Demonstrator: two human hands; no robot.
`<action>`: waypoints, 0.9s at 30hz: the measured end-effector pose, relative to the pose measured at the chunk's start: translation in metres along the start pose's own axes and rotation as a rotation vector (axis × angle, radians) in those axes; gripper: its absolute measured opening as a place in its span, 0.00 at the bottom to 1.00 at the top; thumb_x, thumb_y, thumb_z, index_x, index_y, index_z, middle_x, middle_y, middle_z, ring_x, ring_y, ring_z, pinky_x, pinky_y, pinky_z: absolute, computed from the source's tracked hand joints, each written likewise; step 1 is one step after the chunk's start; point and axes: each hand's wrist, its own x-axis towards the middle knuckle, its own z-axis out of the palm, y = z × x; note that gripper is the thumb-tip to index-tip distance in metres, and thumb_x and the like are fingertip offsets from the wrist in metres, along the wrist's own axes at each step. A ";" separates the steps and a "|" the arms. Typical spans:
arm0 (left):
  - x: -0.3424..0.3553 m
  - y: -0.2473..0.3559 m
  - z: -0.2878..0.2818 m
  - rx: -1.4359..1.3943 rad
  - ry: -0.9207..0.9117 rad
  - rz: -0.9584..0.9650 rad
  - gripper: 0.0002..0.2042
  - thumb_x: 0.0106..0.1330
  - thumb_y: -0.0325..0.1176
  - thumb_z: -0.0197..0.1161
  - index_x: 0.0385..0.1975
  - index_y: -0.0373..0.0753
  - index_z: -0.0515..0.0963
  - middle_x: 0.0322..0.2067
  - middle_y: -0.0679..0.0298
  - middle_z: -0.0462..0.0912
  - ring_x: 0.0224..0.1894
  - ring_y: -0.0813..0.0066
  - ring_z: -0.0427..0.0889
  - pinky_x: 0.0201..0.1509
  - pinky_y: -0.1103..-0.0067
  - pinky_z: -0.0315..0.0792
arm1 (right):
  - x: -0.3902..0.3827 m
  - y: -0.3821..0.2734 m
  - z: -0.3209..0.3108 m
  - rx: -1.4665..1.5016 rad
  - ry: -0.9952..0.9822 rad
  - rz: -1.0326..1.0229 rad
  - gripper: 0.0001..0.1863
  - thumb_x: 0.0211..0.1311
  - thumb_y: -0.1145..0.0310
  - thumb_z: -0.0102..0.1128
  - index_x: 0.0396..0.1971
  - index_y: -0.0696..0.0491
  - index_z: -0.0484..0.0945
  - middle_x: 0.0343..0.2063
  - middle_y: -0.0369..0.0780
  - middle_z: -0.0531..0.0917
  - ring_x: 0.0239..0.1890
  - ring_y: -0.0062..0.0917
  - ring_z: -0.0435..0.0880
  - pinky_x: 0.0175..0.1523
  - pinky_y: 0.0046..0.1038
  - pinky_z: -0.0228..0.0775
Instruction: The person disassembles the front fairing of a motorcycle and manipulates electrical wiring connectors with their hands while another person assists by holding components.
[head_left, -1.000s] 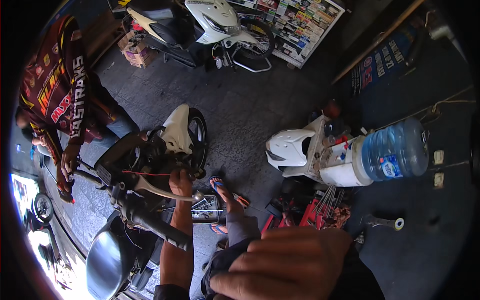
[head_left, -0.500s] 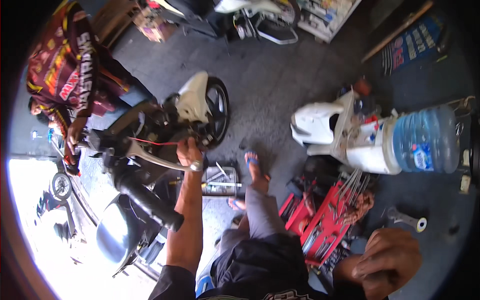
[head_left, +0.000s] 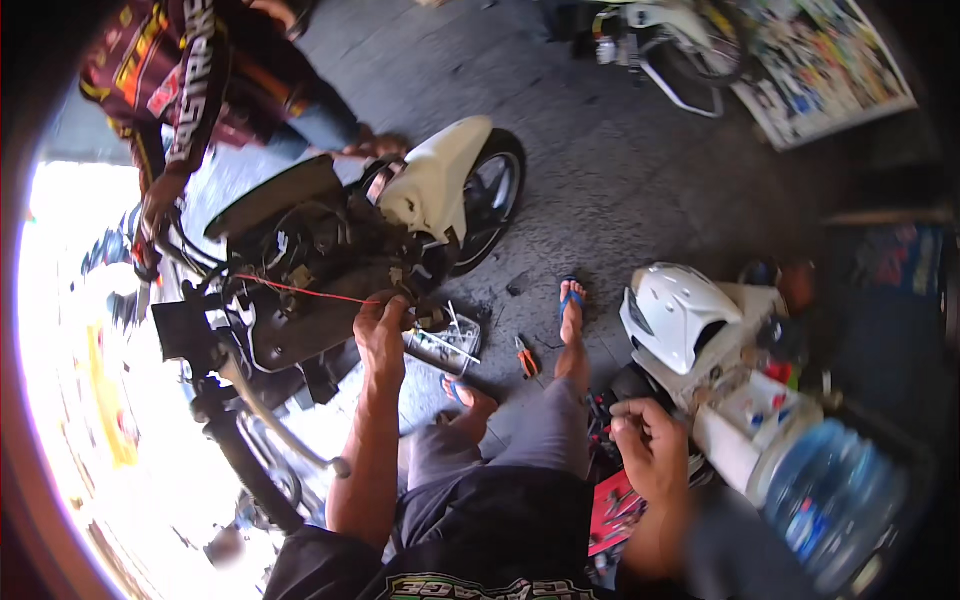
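A red wire [head_left: 300,290] is pinched in my left hand [head_left: 380,335], whose fingers are closed on its end. From there the wire runs taut, leftward into the opened front of a motorbike [head_left: 330,240] with its white front fender [head_left: 440,185] and wheel [head_left: 497,190]. The handlebar grip [head_left: 245,460] and brake lever [head_left: 275,420] lie left of my forearm. My right hand [head_left: 650,445] is raised over my right leg, fingers curled to the thumb; whatever they may hold is too small to make out.
A co-worker's hand [head_left: 158,210] is at the far handlebar end. Orange-handled pliers [head_left: 527,358] and a tray of tools [head_left: 455,340] lie on the floor. To the right are a white fairing [head_left: 680,315], a blue water jug [head_left: 835,500] and a red toolbox [head_left: 612,510].
My right hand has come up and inward from the lower right. The left hand still has the red wire. The view has turned, and the orange-handled pliers now show.
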 end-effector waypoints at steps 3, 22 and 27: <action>-0.001 -0.003 0.009 -0.130 0.062 0.009 0.08 0.65 0.31 0.60 0.38 0.33 0.80 0.27 0.68 0.79 0.26 0.83 0.72 0.31 0.82 0.67 | 0.073 0.035 -0.007 -0.086 0.008 -0.008 0.09 0.62 0.70 0.61 0.38 0.58 0.80 0.23 0.42 0.82 0.23 0.23 0.80 0.30 0.26 0.71; -0.024 -0.028 0.011 -0.271 0.138 0.035 0.15 0.71 0.36 0.57 0.49 0.32 0.78 0.37 0.64 0.82 0.34 0.83 0.73 0.38 0.83 0.68 | 0.140 0.027 0.033 0.024 -0.208 0.027 0.09 0.65 0.71 0.59 0.40 0.60 0.78 0.26 0.36 0.82 0.29 0.16 0.78 0.37 0.21 0.69; -0.025 -0.025 0.008 -0.226 0.150 0.057 0.16 0.72 0.39 0.58 0.48 0.32 0.78 0.35 0.66 0.81 0.33 0.83 0.73 0.38 0.82 0.67 | 0.154 -0.008 0.025 0.073 -0.116 -0.179 0.08 0.64 0.73 0.57 0.38 0.62 0.78 0.25 0.37 0.81 0.28 0.16 0.77 0.35 0.20 0.68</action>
